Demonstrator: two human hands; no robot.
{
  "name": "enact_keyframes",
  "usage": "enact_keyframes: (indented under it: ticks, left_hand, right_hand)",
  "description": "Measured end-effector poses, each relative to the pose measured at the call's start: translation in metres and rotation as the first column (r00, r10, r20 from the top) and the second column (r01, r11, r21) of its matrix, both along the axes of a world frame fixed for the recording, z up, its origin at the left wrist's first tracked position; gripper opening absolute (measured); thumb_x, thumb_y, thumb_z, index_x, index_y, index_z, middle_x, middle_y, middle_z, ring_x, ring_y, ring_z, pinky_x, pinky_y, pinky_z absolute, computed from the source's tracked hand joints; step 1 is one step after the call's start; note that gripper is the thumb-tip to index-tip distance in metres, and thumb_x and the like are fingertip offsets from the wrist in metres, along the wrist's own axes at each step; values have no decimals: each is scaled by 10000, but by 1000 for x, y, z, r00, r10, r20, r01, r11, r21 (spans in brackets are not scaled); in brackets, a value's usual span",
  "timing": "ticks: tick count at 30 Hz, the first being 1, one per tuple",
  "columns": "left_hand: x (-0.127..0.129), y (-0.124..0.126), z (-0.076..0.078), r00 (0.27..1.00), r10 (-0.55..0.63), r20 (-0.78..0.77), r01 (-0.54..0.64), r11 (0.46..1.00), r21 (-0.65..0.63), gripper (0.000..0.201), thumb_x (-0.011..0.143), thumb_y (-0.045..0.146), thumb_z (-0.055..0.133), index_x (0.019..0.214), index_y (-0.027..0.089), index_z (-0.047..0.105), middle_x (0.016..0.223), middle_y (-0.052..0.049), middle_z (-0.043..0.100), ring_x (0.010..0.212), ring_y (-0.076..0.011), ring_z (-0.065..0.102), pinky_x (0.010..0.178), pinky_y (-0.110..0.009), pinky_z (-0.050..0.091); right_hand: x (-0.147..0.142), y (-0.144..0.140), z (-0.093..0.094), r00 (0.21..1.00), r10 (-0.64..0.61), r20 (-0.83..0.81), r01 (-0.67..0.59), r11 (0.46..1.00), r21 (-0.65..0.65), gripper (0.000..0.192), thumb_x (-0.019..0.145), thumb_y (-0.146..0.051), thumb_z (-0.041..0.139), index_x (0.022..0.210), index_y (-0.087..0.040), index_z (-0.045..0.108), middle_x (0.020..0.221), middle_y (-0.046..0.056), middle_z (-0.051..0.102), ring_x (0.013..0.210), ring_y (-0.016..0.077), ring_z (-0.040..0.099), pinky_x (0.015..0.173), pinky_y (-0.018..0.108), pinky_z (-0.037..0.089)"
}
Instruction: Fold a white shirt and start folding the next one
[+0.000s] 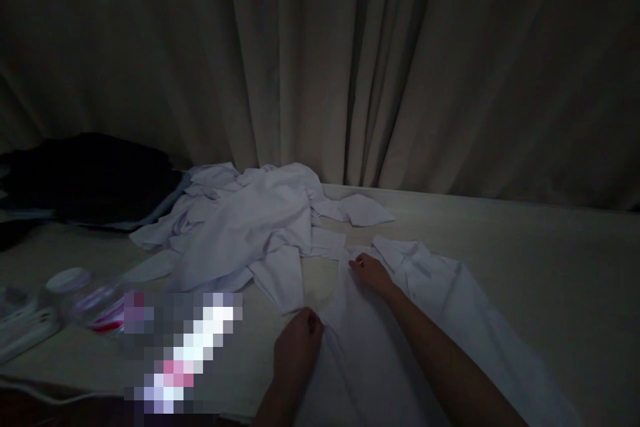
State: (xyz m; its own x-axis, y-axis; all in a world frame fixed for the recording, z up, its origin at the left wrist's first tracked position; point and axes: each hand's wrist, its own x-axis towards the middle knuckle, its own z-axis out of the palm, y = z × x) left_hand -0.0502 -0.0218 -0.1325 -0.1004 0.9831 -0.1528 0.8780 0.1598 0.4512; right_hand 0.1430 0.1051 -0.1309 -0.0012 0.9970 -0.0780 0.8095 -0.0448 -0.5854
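Note:
A white collared shirt (440, 307) lies spread on the pale table in front of me, its collar toward the curtain. My left hand (299, 347) is closed in a pinch on the shirt's left edge, low and near me. Farther up, my right hand (371, 273) pinches the same shirt's fabric near its upper left, beside the collar. Between the hands the cloth runs along a fairly straight edge. Just beyond my left hand rests a rumpled heap of white shirts (245, 227), one sleeve reaching toward that hand.
Dark folded clothes (90, 180) are stacked at the back left. A clear plastic jar with a white lid (85, 297) and a white power strip (30, 333) stand at the left. A pixelated bright patch covers part of the front. Long curtains (310, 67) hang behind the table.

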Motion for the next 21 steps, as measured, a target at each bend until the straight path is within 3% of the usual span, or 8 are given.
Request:
enact_keyframes:
  ticks: [8, 13, 16, 21]
  left_hand:
    - [-6, 11, -5, 971, 71, 228, -64, 997, -35, 100, 819, 251, 379, 759, 220, 453, 684, -15, 634, 662, -137, 599, 585, -232, 351]
    - [-10, 11, -2, 999, 5, 50, -2, 998, -70, 135, 808, 298, 369, 780, 230, 483, 751, -36, 660, 703, -175, 619, 573, -264, 332]
    - [-8, 8, 2, 998, -8, -56, 3, 997, -81, 185, 823, 323, 349, 828, 233, 511, 801, -50, 680, 745, -196, 635, 575, -280, 324]
    - [-9, 2, 4, 997, -7, -83, 1, 997, -74, 236, 842, 343, 335, 857, 238, 545, 831, -43, 693, 766, -191, 639, 594, -286, 332]
  right_hand:
    - [5, 15, -11, 997, 37, 64, -36, 999, -13, 242, 854, -269, 415, 889, -156, 627, 975, 85, 671, 892, 154, 592, 771, 241, 393]
    - [17, 20, -9, 992, 87, 92, -79, 994, -80, 161, 759, -237, 534, 842, -167, 652, 932, 76, 690, 852, 164, 613, 726, 235, 405]
    - [11, 34, -2, 993, 62, 102, -54, 995, -78, 290, 822, -384, 473, 855, -165, 661, 940, 100, 690, 862, 185, 621, 716, 257, 411]
    - [-15, 57, 3, 993, 43, 107, -36, 997, -74, 451, 836, -537, 417, 850, -166, 673, 900, 110, 698, 826, 201, 636, 673, 269, 422]
